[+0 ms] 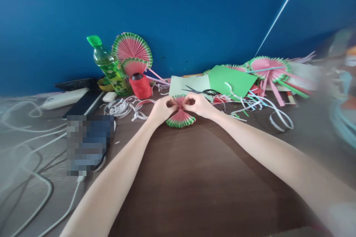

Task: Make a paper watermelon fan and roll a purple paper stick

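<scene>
Between my two hands is a pleated paper fan (181,119), pink in the middle with a green edge, spread at the bottom and top. My left hand (163,110) pinches its left side, fingers closed on the folds. On the other side my right hand (200,105) grips the paper near the centre in the same way. The fingertips cover part of the pleats. Just behind the hands lie black-handled scissors (210,92) on a pale green sheet (178,84).
Finished-looking pleated fans stand at the back left (132,46) and right (268,68). A green-capped bottle (107,63), a red spool (140,86), a green sheet (232,81) and curled paper strips (119,106) line the back. At left, a phone (90,144) sits among white cables (47,189).
</scene>
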`<state>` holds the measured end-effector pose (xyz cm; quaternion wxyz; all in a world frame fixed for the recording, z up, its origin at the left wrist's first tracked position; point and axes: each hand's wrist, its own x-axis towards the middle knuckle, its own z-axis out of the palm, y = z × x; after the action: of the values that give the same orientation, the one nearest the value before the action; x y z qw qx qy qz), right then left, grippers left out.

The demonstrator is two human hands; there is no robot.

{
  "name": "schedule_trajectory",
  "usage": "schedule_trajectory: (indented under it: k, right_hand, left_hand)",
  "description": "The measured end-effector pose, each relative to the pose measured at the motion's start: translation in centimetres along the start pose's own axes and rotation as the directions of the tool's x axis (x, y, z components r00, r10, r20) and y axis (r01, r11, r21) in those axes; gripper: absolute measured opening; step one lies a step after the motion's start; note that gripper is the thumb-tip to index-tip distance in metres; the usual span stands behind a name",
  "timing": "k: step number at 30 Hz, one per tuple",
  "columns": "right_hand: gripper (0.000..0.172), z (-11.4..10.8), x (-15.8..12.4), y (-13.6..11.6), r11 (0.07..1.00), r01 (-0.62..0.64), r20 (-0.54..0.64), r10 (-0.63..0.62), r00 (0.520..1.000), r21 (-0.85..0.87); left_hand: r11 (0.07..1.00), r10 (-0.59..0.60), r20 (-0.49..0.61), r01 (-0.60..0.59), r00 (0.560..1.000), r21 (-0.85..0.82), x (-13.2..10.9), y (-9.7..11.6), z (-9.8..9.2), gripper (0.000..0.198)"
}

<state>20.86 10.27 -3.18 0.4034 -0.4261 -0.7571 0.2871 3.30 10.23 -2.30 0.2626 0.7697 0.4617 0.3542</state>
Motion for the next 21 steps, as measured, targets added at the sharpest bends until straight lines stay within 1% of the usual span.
schedule_trajectory:
  k: [5, 9, 16, 21]
  right_hand:
    - [0.005, -0.2, 0.0, -0.1, 1.0, -0.021, 0.044, 0.02, 0.999, 0.017]
    - [0.003, -0.4, -0.1, -0.2, 1.0, -0.007, 0.086, 0.005, 0.996, 0.024]
    - [0.005, -0.5, 0.0, 0.1, 0.996, 0.079, 0.105, -0.076, 0.992, -0.032]
    - [0.007, -0.4, 0.0, 0.4, 0.996, 0.089, 0.089, -0.087, 0.992, -0.017]
  left_hand:
    - [0.998, -0.015, 0.043, 0.018, 0.999, -0.059, 0.2, 0.0, -0.5, 0.01]
    - [0.995, -0.016, 0.056, 0.022, 0.998, -0.1, 0.3, 0.0, -0.9, 0.012]
    - [0.995, -0.002, 0.107, 0.013, 0.994, -0.094, 0.3, 0.0, -1.3, 0.01]
    - [1.0, 0.012, 0.106, -0.011, 0.994, -0.013, 0.3, 0.1, -1.3, 0.009]
